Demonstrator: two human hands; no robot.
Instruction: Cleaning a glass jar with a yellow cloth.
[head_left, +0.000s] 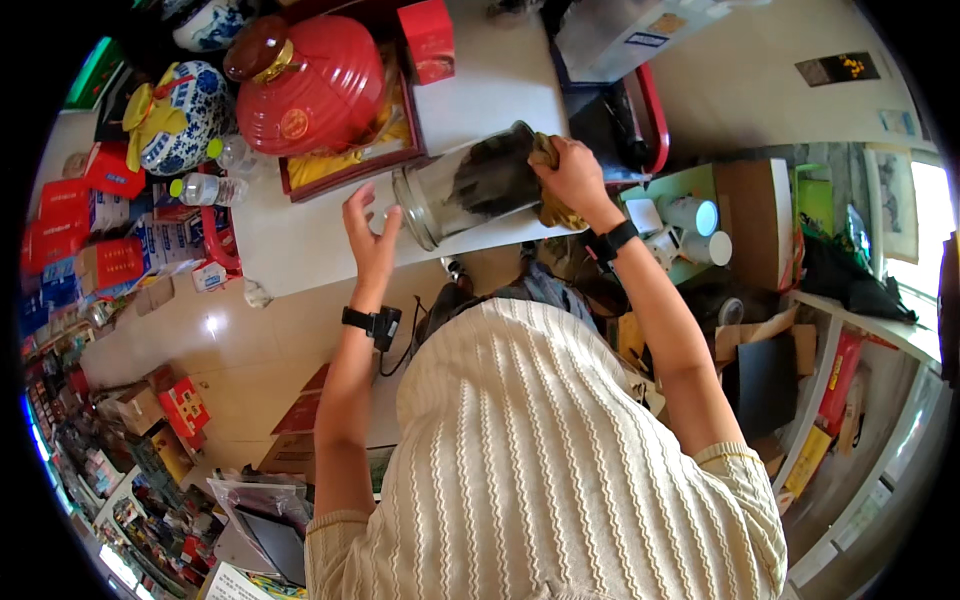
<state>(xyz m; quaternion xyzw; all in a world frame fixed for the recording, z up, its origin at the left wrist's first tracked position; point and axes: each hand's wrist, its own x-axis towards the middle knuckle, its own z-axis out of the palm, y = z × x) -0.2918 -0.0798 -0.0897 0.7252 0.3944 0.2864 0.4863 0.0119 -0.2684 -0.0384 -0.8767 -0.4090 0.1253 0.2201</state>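
A large clear glass jar (457, 187) lies on its side over a white tabletop (300, 259), its ringed mouth facing left. Dark patches show through its wall; I cannot tell whether they are contents or reflections. My right hand (576, 178) grips a brown cloth (559, 214) against the jar's right end, and part of the cloth hangs below the fingers. At the mouth end, my left hand (371, 236) is raised with fingers and thumb apart. Its thumb is very close to the rim; whether they touch is unclear.
Behind the jar, a large red bottle (315, 82) rests in a yellow-lined box (352, 176). A blue-and-white porcelain jar (191, 112) and plastic bottles (214, 189) stand to the left. A red box (427, 41) sits at the back. White canisters (686, 214) are at right.
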